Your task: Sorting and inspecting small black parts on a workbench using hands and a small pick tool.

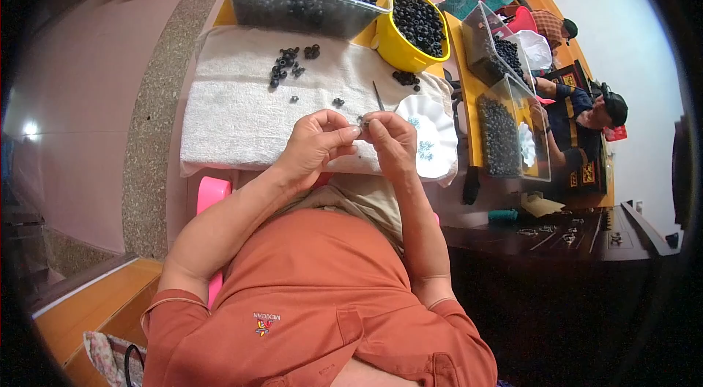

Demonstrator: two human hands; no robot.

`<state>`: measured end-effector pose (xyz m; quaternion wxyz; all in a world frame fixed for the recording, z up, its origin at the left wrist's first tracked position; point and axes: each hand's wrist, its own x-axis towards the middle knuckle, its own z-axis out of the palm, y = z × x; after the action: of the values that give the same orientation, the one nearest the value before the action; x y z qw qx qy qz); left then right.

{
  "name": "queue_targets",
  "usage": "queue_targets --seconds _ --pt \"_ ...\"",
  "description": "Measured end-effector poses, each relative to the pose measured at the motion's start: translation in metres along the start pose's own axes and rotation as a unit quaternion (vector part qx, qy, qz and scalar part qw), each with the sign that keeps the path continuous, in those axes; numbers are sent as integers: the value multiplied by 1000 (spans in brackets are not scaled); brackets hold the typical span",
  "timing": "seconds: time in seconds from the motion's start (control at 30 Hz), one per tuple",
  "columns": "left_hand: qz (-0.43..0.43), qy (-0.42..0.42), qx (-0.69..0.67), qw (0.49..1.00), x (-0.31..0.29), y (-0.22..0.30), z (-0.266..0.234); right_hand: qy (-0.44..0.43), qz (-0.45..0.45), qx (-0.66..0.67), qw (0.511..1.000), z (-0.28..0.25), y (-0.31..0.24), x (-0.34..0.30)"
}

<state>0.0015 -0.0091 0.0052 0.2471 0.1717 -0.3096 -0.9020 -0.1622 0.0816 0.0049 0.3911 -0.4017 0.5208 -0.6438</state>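
My left hand (311, 147) and my right hand (392, 144) meet above a white towel (234, 123), fingertips pinched together. Between them is a small dark piece (361, 122), mostly covered by the fingers. Just beyond the right hand lies a thin dark pointed tool (378, 95). To its right, a white wavy-edged plate (441, 123) bears tiny blue-green bits (425, 150). Loose black ring-like parts (284, 65) are scattered farther back on the towel, with a couple of single ones (338, 102) closer to my hands.
A clear bin (307, 15) and a yellow tub (399, 50), both full of black parts, stand along the far edge. On a table to the right are more clear bins (538, 142), with a co-worker (586, 116) beside them. A pink seat (212, 195) shows beneath me.
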Motion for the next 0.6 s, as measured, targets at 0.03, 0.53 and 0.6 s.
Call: queue_targets --seconds 0.03,0.53,0.6 --pt "0 1 3 1000 0 0 0 -3 -6 -2 1000 -1 1 0" --pt "-1 6 1 1000 2 -2 -4 11 -35 -27 999 4 -5 0" --pt "0 4 0 1000 2 -2 -4 8 -47 -27 999 4 -5 0"
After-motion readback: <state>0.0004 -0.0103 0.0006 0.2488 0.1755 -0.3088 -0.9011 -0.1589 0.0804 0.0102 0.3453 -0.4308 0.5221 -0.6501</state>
